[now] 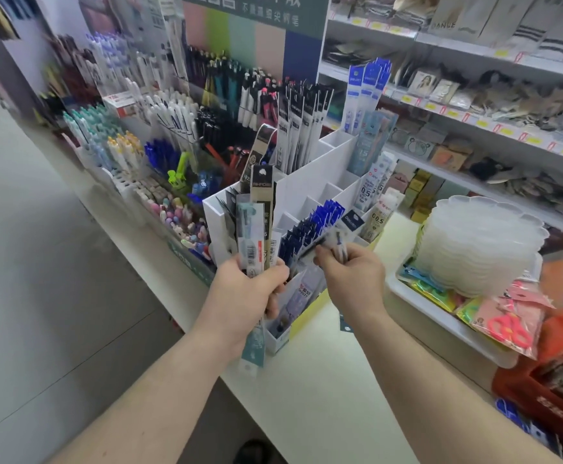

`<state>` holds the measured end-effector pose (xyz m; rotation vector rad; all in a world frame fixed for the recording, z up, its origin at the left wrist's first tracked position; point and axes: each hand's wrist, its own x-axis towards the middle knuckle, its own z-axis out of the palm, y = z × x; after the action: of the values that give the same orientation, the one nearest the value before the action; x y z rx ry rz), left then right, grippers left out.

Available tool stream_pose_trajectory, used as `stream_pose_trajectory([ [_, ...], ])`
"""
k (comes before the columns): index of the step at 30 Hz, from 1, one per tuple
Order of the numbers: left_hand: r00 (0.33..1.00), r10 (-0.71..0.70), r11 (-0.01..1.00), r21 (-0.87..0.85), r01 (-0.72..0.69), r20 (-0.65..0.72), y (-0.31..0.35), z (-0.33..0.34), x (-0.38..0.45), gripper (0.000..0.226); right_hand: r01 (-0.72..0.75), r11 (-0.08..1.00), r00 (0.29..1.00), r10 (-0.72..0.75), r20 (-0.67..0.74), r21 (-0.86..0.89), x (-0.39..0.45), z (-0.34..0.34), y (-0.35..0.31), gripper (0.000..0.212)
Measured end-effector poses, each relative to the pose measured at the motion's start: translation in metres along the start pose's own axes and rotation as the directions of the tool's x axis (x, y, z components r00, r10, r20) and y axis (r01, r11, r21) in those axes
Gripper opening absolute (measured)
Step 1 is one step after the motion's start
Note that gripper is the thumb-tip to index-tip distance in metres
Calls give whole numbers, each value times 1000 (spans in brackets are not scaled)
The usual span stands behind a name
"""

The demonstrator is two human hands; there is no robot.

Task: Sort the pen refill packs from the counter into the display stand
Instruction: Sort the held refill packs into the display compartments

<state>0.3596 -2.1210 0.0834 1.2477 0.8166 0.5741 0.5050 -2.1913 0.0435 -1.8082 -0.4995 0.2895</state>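
Gripping a fanned bunch of refill packs (256, 226), the left hand (245, 296) has its fingers curled tight round them w/ the thumb across the front; the packs stand upright above the fist and their tails poke out below the wrist. Tallest in the bunch is a dark pack w/ a beige header, w/ a pale teal one just left of it.

The right hand (352, 276) sits just right of the left, the two nearly level and close but apart. Its thumb & fingertips pinch a single refill pack (335, 237), blurred, dark-blue header pointing up and away, tilted left over the stand.

The white display stand (293, 192) is directly beyond both hands, stepped compartments rising away from them. The row just past the right hand's fingertips is packed w/ blue-topped packs (320, 219). Further beyond, black-and-white packs stand in the back-left slots; tall blue-white ones in the far-right slot. Some slots in between look bare.

Under the right wrist, on the white counter (323, 380), a dark bit of pack (346, 324) peeks out; can't tell more.

Right of the right hand: a stack of clear scalloped trays (477, 249) in a white tray, w/ packaged pink scissors (504, 326) nearer. Left of the left hand: racks of pens (132, 128).
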Motion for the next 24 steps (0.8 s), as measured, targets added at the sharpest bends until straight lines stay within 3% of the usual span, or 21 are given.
stream_pose_trajectory([
  [6, 1000, -7, 1000, -5, 7, 10, -3, -2, 0, 3, 1, 983, 998, 12, 65, -184, 2, 23, 9, 42],
  [15, 1000, -4, 1000, -19, 4, 23, -1, 4, 3, 7, 107, 835, 970, 30, 240, -540, 5, 33, 16, 19],
  [21, 999, -3, 1000, 10, 2, 43, -1, 11, 6, 7, 95, 859, 980, 10, 201, -502, 7, 23, 7, 24],
  [24, 999, -8, 1000, 22, 7, 50, -1, 17, 8, 5, 155, 836, 969, -26, 244, -526, 6, 23, 4, 25],
])
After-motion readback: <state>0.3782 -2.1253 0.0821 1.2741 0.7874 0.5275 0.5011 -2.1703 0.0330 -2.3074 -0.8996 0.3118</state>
